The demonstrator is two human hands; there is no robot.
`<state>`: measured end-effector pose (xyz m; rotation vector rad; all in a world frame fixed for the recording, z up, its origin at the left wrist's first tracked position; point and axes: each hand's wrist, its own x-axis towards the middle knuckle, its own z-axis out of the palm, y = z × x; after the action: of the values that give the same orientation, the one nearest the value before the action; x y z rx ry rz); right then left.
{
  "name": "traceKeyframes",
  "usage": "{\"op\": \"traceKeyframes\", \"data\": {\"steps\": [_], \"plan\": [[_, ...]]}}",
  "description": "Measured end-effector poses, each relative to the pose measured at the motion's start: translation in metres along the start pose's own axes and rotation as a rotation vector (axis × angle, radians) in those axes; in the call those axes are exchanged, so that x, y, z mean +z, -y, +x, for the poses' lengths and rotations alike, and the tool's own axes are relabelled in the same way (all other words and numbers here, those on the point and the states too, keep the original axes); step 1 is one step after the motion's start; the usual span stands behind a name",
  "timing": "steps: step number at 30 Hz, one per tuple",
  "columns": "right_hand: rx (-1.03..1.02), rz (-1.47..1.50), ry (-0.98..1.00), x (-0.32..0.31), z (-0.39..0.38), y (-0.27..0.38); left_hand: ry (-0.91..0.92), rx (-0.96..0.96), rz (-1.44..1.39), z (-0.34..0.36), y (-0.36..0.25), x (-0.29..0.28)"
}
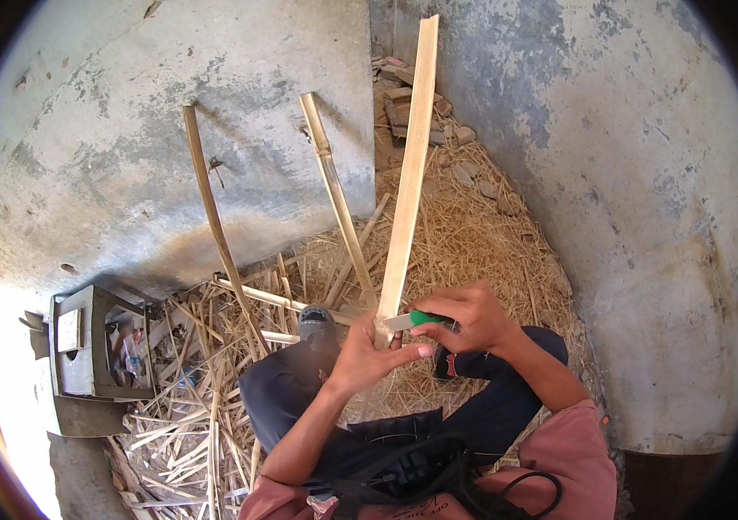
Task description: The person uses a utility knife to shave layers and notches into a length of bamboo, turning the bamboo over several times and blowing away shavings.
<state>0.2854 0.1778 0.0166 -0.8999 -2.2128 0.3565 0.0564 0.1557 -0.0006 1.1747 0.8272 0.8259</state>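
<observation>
Two sticks (337,195) are leaned against the left wall (256,52). A pale strip (411,173) is clamped at its near end by the left hand's fingers (360,354), its long axis directed away, slightly right. Across that end, a green-handled knife (426,318) is gripped by the right hand (477,316); open room is bounded by the right wall (646,217).

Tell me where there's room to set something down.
The roomiest patch, though covered in loose straw, lies between the long pale strip and the right-hand wall, beyond the right hand. Crowded: heaped sticks beside the grey box; rubble in the far corner.
</observation>
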Motion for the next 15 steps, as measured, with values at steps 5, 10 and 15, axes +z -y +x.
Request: {"op": "traceKeyframes", "data": {"steps": [5, 10, 15], "plan": [[-0.033, -0.008, -0.003, 0.006, 0.001, 0.002, 0.013, -0.049, 0.033, 0.001, 0.001, 0.001], [-0.015, -0.073, 0.042, 0.011, -0.005, 0.0, 0.006, -0.087, 0.07, 0.001, 0.003, 0.001], [-0.025, -0.096, 0.027, 0.014, -0.005, 0.002, 0.0, -0.069, 0.03, 0.001, 0.004, 0.002]]}}
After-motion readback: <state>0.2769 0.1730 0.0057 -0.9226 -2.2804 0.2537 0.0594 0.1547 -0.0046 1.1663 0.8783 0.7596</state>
